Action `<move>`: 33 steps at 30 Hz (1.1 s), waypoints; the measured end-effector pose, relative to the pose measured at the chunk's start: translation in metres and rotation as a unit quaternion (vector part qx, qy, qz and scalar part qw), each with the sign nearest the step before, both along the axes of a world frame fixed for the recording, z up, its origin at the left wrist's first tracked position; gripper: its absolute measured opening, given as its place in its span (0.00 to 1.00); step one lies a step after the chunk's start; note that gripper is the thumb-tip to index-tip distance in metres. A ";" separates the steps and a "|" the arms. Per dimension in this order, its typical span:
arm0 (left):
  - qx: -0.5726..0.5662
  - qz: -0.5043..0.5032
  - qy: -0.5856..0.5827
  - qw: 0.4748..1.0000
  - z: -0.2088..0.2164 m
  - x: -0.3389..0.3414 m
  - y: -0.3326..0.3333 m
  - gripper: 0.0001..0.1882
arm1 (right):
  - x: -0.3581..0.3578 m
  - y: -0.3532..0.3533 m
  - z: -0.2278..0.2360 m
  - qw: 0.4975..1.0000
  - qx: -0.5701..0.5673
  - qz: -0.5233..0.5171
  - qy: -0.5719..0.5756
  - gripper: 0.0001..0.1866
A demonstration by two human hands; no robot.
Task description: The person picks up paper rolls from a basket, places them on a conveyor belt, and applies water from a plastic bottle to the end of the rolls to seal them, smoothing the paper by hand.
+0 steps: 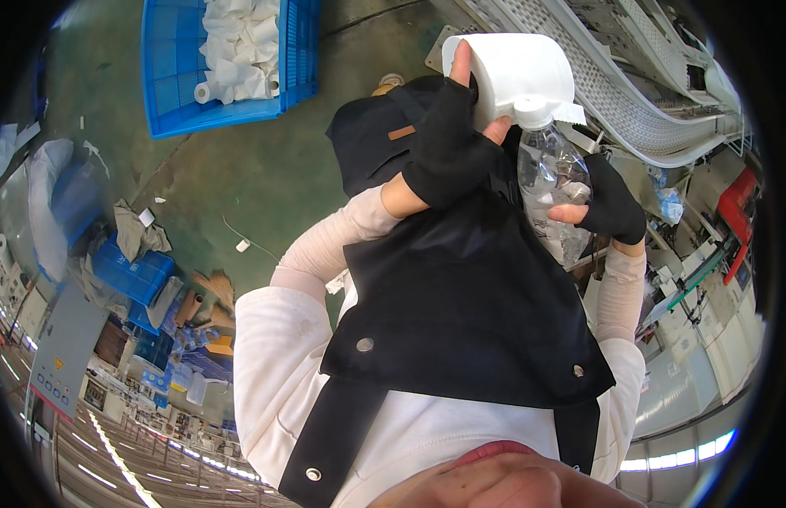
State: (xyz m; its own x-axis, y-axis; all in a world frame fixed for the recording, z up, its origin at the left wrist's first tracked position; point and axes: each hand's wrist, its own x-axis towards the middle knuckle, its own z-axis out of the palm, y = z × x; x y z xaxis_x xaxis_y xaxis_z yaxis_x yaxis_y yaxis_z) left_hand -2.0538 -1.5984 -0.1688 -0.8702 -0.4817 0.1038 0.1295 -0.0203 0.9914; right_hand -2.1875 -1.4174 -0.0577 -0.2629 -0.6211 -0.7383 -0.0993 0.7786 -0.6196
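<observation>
In front of my apron, my left hand, in a black fingerless glove, holds a thick white paper roll. Its index finger stretches along the roll's end and the thumb presses from below. Closed around a clear plastic bottle with a white cap is my right hand, gloved the same way. The bottle's cap touches or nearly touches the roll's lower edge, beside a small loose paper end. Crumpled whitish matter shows inside the bottle. My right hand's fingers behind the bottle are mostly hidden.
A blue crate with white paper scraps and rolls stands on the green floor at the far left. Along the right runs a curved metal conveyor. More blue bins, a broom and a grey control cabinet are at the left.
</observation>
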 end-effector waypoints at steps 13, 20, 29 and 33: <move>0.025 -0.030 -0.004 0.999 0.012 0.004 0.001 0.47 | 0.002 0.020 0.003 0.998 -0.018 -0.063 0.005 0.34; -0.010 -0.008 0.007 1.000 0.008 0.004 0.006 0.47 | 0.011 0.024 -0.007 0.992 -0.078 -0.024 0.091 0.27; -0.038 -0.021 0.004 0.999 0.012 0.008 0.004 0.47 | 0.013 0.023 0.006 0.990 -0.054 -0.125 -0.026 0.27; 0.002 -0.038 0.015 0.999 0.013 0.008 0.005 0.46 | 0.021 0.016 0.003 0.995 -0.060 -0.021 0.074 0.25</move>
